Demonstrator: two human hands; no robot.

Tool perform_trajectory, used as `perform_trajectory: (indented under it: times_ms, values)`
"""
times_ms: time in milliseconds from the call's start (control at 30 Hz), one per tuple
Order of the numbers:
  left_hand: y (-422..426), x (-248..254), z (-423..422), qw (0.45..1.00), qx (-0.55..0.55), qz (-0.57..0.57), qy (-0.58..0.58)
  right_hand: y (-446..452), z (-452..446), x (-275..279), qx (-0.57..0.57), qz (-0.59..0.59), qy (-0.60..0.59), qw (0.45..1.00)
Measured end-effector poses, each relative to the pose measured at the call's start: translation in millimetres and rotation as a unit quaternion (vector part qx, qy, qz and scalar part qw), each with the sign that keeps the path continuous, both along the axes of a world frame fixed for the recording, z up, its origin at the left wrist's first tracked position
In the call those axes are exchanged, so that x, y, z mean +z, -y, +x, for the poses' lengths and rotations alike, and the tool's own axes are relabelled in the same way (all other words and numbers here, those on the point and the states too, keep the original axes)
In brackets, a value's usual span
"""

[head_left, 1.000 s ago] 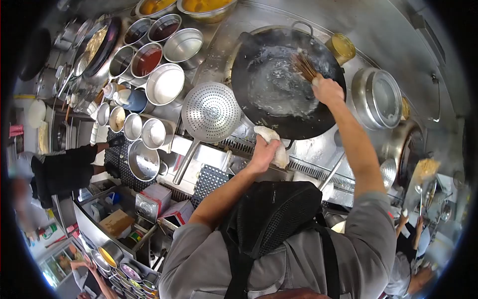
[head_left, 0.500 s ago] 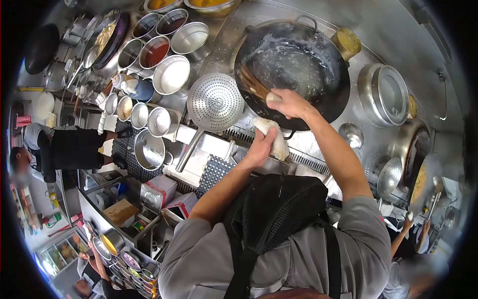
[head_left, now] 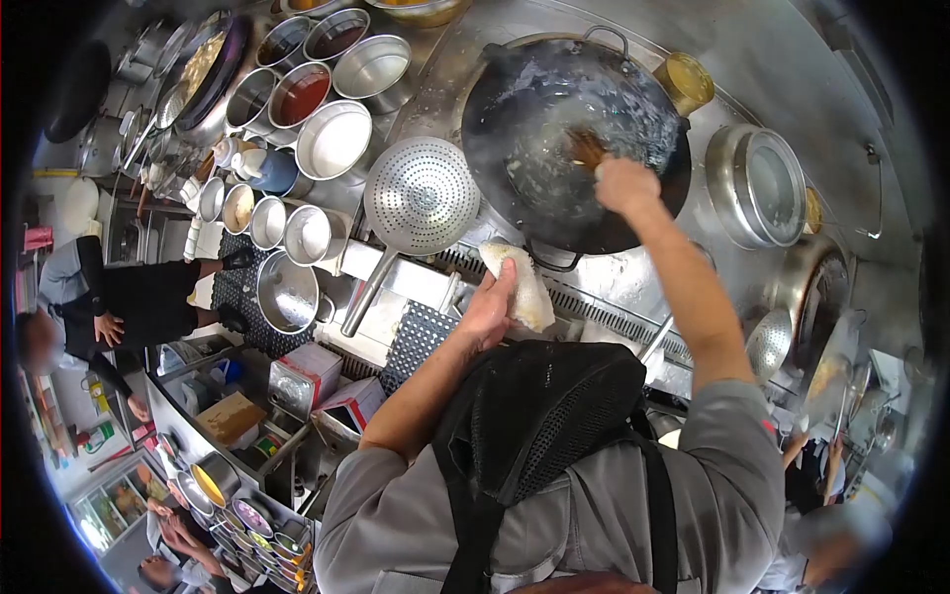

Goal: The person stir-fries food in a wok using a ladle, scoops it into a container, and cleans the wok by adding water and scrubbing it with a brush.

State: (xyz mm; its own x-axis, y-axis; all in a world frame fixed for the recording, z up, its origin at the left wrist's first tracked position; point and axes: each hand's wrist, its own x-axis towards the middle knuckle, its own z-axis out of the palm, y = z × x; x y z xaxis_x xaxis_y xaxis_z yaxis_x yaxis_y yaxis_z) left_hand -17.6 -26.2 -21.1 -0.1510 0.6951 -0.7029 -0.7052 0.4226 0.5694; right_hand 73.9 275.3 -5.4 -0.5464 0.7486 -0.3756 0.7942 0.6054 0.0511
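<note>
My right hand (head_left: 628, 186) is closed around the handle of a bamboo wok brush (head_left: 588, 149), its bristles down inside a large black wok (head_left: 505, 203). Cloudy, foamy water wets the inside of the wok, and a loop handle stands at its far rim. Most of the brush handle is hidden by my fingers. My left hand (head_left: 489, 309) grips a folded white cloth (head_left: 527, 290) just in front of the wok's near handle. To the left of the wok, a round perforated strainer (head_left: 421, 193) lies with its long handle toward me.
Steel pots of sauces (head_left: 300, 96) and several small cups (head_left: 307, 235) stand at the left. On the right are a lidded steel pot (head_left: 767, 188) and another perforated ladle (head_left: 769, 345). A co-worker (head_left: 124, 297) stands at far left; others are at the lower corners.
My right hand has swept the brush from the wok's left side toward its middle right. My left hand and the cloth have shifted slightly left. The co-worker at left has spread their arms.
</note>
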Motion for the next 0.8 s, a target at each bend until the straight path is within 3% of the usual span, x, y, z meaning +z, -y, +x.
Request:
perform_trajectory:
  times_ms: [100,233,300,367,433,500,567,633,800]
  values:
    - [-8,-7,-1,0.999,-0.018,0.013,0.048,55,7,-2,0.014,-0.031,-0.036,0.999]
    - [-25,-16,4,0.995,-0.031,0.022,0.093,69,60,55,0.04,-0.095,0.049,0.993]
    - [-40,-29,14,0.999,-0.038,0.017,0.022,36,77,56,0.019,-0.054,0.109,0.992]
    - [-49,-51,19,0.999,0.006,0.011,0.044,-19,75,25,-0.01,0.041,0.114,0.993]
    - [-50,-68,25,0.991,0.072,0.116,-0.01,-60,31,11,-0.054,0.024,0.044,0.997]
    - [-48,-66,25,0.991,0.088,0.101,0.001,-65,-19,-13,-0.033,0.051,-0.062,0.996]
    - [-46,-81,25,0.986,0.06,0.134,-0.084,-46,-61,-24,-0.092,-0.13,-0.174,0.972]
    - [-46,-76,25,0.986,0.063,0.131,-0.086,-13,-82,-23,-0.139,-0.21,-0.25,0.935]
    - [-45,-72,28,0.983,0.065,0.136,-0.108,46,-60,-13,-0.101,-0.284,-0.268,0.915]
